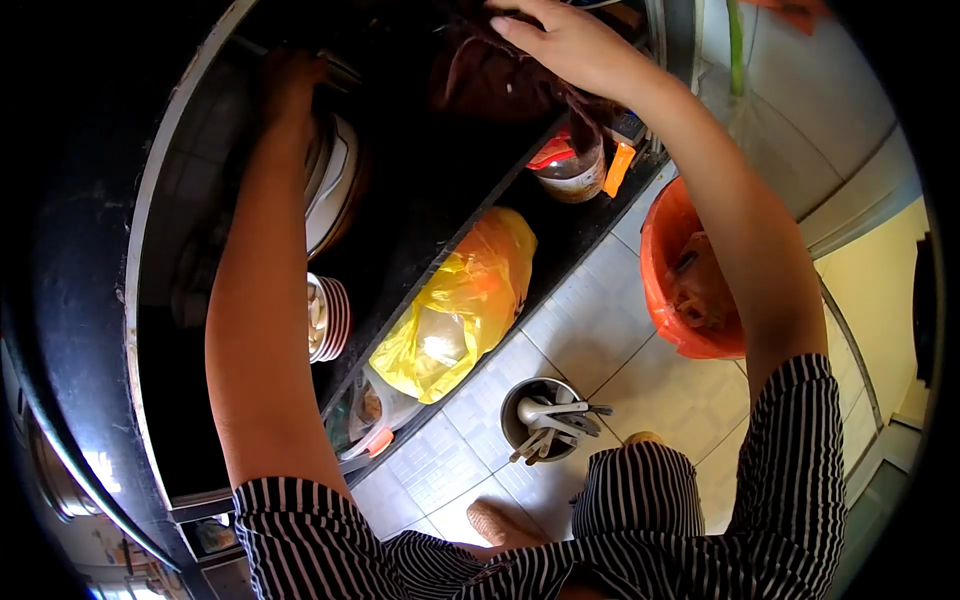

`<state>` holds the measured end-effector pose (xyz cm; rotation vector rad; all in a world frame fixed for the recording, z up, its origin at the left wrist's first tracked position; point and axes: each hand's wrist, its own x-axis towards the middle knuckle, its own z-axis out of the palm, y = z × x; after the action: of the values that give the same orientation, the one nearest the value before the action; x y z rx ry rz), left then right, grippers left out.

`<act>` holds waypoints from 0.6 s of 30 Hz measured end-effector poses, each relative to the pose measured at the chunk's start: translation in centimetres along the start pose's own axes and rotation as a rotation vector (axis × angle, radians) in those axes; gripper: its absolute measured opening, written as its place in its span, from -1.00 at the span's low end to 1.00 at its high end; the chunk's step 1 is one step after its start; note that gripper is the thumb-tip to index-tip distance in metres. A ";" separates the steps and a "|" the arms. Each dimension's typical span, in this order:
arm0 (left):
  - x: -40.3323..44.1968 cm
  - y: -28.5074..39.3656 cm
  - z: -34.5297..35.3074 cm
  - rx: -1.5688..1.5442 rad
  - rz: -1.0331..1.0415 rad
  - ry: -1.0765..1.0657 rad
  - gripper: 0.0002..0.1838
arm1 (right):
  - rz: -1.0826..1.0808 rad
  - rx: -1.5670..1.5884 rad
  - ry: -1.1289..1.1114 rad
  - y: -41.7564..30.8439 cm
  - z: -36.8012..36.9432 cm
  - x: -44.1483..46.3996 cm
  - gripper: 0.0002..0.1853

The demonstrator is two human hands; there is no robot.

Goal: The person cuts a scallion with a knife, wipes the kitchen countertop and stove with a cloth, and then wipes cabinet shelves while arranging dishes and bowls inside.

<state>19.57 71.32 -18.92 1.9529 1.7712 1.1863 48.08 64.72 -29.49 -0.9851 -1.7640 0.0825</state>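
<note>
My left hand (pixel 292 80) reaches deep into the dark shelf, by the rims of dishes at the upper left. Shadow hides its fingers, so I cannot tell what they grip. Below it a pale dish with a rim (pixel 338 175) stands on edge, and a stack of bowls (pixel 330 318) is beside my forearm. At the top edge my right hand (pixel 560 38) is closed on a dark brown cloth (pixel 490 75), which hangs below the fingers. Under the cloth stands a jar with a red label (pixel 572 172), next to an orange item (pixel 619 168).
A yellow plastic bag (pixel 455 310) lies on the lower shelf. On the tiled floor (pixel 590 300) stand a metal pot of utensils (pixel 515 412) and a red-lined bin (pixel 662 270), close to my legs. The shelf's dark edge (pixel 450 245) runs diagonally between the levels.
</note>
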 end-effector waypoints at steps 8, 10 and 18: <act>-0.8 0.1 -1.7 -0.182 0.044 0.131 -0.63 | -0.079 -0.460 -0.327 1.1 4.8 -2.7 -0.59; -0.9 0.1 -1.6 -0.613 0.123 0.171 -0.65 | -0.234 -0.280 -0.364 -0.4 5.4 -3.7 -0.57; -1.6 0.5 -3.6 -0.251 0.342 0.022 -0.70 | -0.050 -0.558 -0.320 1.9 3.6 -1.8 -0.69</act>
<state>17.58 68.57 -16.94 2.1450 1.2536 1.4593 46.44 66.16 -33.36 -1.3801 -2.1620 -0.3171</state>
